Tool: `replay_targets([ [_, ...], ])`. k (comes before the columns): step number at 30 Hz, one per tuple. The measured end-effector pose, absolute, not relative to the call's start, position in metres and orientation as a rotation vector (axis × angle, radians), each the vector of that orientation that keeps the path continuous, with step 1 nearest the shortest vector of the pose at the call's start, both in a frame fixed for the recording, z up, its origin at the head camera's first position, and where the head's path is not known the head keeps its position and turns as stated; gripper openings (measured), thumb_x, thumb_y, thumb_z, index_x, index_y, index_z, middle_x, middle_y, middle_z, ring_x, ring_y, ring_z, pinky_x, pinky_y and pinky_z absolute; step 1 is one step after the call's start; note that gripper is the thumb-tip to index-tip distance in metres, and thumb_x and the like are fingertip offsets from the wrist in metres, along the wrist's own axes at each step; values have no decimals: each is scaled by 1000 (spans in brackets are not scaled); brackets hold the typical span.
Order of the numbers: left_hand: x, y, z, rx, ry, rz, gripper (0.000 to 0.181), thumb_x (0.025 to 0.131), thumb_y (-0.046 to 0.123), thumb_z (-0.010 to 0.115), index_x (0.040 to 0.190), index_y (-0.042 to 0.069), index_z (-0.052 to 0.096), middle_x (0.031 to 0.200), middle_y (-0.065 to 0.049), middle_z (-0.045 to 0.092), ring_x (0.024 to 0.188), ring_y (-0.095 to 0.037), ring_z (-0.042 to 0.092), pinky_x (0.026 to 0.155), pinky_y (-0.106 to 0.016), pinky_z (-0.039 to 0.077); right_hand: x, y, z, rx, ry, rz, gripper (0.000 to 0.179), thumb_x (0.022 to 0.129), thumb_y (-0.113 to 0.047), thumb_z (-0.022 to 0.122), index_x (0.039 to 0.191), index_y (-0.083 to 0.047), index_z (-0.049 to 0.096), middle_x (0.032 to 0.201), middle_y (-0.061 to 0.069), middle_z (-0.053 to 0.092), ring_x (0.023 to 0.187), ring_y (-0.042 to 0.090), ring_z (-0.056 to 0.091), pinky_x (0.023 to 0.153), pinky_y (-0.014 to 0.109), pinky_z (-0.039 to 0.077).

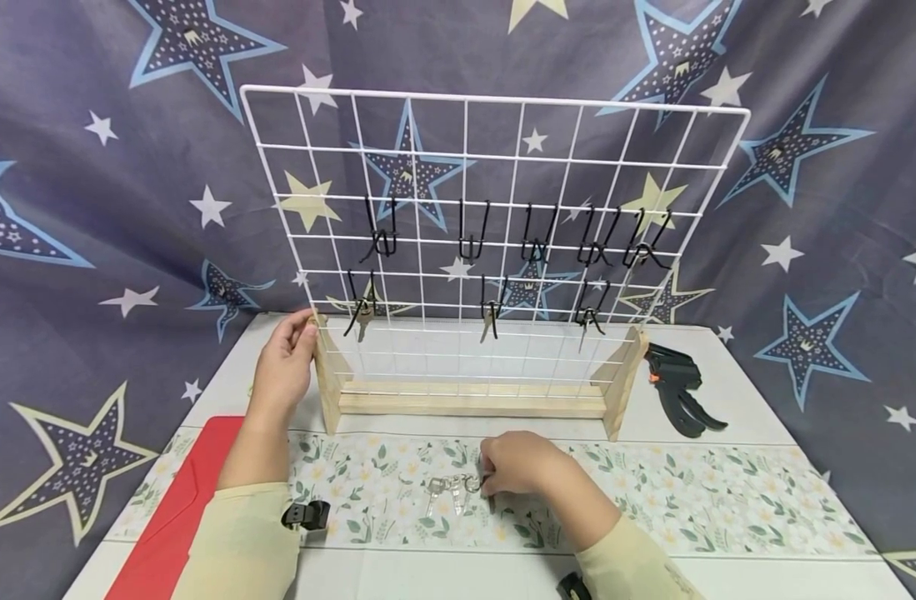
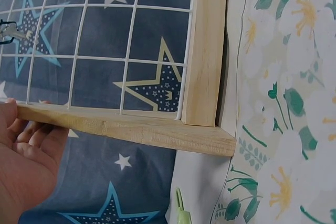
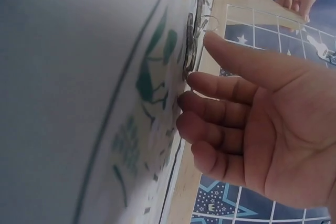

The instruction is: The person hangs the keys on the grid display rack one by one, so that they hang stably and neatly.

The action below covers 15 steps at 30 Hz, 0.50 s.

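A white wire grid rack stands upright in a wooden base, with black hooks on it. My left hand grips the top of the base's left wooden side board, thumb in front and fingers behind. On the flowered strip of the table lies a bunch of silver keys with a ring. Beside it is my right hand, its fingertips down by the ring. The right wrist view shows a gap between thumb and forefinger, with nothing pinched there. Keys hang from some hooks.
A black spring clamp lies right of the rack. At the left edge of the table is a red folder-like sheet. Part of a light green object shows behind the left board. A starred curtain closes off the back.
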State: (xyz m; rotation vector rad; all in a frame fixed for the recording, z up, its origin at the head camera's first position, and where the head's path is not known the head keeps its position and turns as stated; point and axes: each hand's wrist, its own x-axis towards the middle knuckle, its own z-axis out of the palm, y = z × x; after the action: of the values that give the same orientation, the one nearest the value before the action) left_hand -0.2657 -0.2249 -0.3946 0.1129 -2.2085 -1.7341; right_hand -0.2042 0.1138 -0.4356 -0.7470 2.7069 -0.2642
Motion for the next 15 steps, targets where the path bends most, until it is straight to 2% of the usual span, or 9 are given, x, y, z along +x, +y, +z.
replay_targets([
  [11, -265, -225, -395, 121, -2216, -1724, 44, 106, 31, 42, 147, 15, 44, 145, -9, 51, 119, -6, 52, 108, -31, 45, -203, 106, -436, -723, 2694, -223, 24, 78, -32, 81, 78, -18, 61, 67, -8, 56, 59, 11, 49, 55, 26, 43],
  [15, -265, -225, -396, 124, -2217, -1713, 45, 105, 32, 43, 147, 15, 44, 144, -9, 52, 116, -4, 52, 106, -27, 46, -203, 104, -434, -717, 2678, -205, 26, 76, -32, 82, 83, -17, 62, 69, -8, 58, 62, 11, 51, 59, 28, 47],
])
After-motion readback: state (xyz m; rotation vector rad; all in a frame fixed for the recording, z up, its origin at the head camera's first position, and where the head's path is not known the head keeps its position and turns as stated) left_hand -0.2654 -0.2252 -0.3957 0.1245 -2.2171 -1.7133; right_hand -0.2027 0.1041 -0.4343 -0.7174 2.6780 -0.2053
